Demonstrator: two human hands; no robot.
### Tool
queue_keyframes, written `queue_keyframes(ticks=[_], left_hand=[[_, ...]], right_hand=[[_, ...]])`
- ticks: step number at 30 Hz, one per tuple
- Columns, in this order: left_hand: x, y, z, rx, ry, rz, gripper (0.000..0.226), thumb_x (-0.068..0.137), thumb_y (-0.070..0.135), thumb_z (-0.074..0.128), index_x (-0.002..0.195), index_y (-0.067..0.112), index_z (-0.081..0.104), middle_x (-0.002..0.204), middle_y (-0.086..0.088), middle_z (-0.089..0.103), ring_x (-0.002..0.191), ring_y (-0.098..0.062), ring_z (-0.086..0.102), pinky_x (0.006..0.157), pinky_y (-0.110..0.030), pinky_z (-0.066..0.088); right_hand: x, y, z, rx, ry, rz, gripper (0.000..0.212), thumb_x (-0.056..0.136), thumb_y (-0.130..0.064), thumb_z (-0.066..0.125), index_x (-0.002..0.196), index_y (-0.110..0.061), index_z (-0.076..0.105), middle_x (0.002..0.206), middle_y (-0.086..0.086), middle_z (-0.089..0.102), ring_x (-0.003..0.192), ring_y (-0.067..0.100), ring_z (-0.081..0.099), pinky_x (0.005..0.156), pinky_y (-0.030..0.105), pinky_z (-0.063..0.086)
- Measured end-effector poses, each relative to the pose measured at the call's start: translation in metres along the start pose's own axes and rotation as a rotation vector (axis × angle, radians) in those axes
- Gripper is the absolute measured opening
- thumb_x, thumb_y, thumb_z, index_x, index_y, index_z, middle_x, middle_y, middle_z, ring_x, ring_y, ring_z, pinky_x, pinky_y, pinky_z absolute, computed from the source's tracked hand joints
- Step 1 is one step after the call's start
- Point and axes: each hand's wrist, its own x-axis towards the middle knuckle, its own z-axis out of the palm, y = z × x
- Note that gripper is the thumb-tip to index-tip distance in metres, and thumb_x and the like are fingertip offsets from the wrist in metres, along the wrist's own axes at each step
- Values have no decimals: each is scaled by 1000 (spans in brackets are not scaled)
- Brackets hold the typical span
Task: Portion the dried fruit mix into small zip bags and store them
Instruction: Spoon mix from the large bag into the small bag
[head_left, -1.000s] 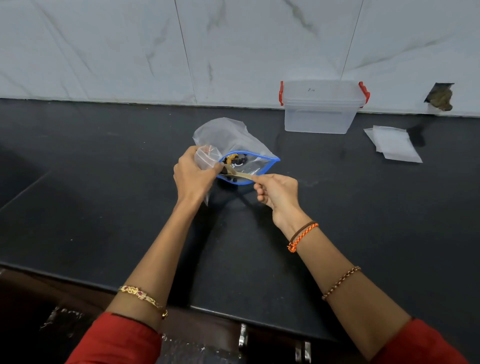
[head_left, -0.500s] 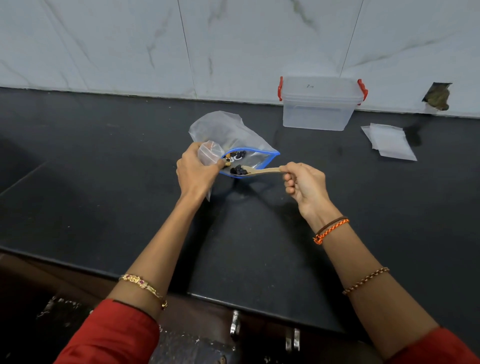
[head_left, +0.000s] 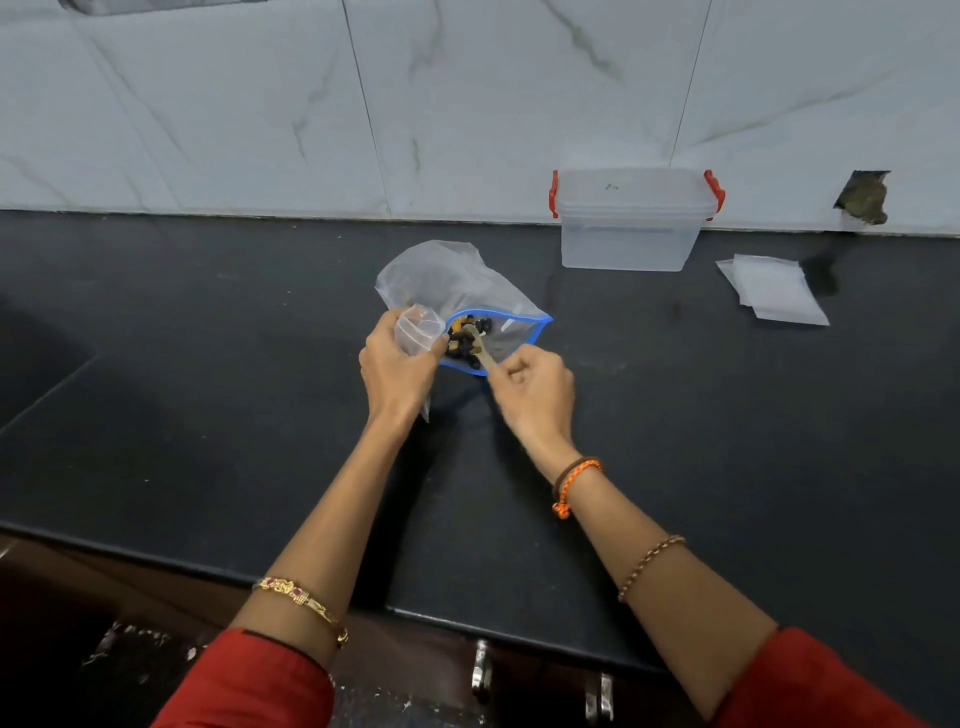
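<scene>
Much sits out of sight around the two hands and the bags.

The left hand (head_left: 397, 366) covers most of the small zip bag (head_left: 415, 325), so whatever is inside cannot be told. The spoon (head_left: 478, 348) has its handle end buried in the right hand (head_left: 537, 389), and its bowl is lost among the dried fruit (head_left: 462, 343), whose pieces are too small to name. The writing on the storage box (head_left: 631, 218) lid is too tiny to read. Both red sleeves (head_left: 249, 680) are cut off by the bottom edge.
</scene>
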Motion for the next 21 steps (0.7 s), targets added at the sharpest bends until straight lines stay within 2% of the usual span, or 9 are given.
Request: queue_keyframes(ticks=[3, 5, 8, 12, 15, 21], left_hand=[[2, 1, -1, -47, -31, 21, 29, 76, 13, 71, 104, 10, 61, 81, 6, 60, 75, -11, 58, 67, -16, 46], [4, 0, -2, -69, -53, 32, 27, 77, 10, 70, 102, 13, 60, 78, 11, 59, 72, -5, 57, 61, -7, 44], [6, -3, -6, -81, -64, 41, 26, 77, 8, 69, 99, 17, 58, 81, 11, 59, 78, -11, 58, 69, -16, 47], [8, -5, -12, -75, -41, 47, 26, 77, 9, 69, 99, 18, 57, 85, 5, 60, 81, -13, 59, 74, -23, 49], [10, -4, -14, -64, -15, 42, 29, 75, 11, 72, 99, 18, 59, 86, 5, 61, 83, -15, 60, 78, -29, 52], [5, -1, -12, 20, -6, 65, 38, 74, 12, 72, 110, 9, 60, 92, 2, 61, 87, -15, 60, 76, -23, 47]], right_hand=[[-6, -6, 14, 9, -76, -28, 13, 80, -10, 62, 70, -1, 63, 57, 6, 59, 59, 21, 58, 60, 29, 46], [-7, -10, 18, 183, -102, 68, 17, 80, -5, 63, 63, -6, 59, 56, 6, 60, 51, 15, 55, 51, 26, 46], [-2, -15, 15, 475, -108, 338, 23, 84, -2, 60, 62, -9, 55, 54, 2, 52, 44, 9, 43, 38, 16, 36], [5, -15, 2, 655, -111, 532, 20, 86, -3, 60, 66, -6, 59, 55, 3, 50, 45, 8, 41, 36, 13, 35], [6, -14, -7, 699, -95, 546, 18, 85, -4, 62, 68, -7, 60, 56, 2, 51, 45, 7, 41, 35, 12, 35], [9, -11, -31, 632, -61, 462, 17, 83, -3, 62, 67, -8, 61, 56, 1, 50, 46, 7, 41, 37, 12, 35]])
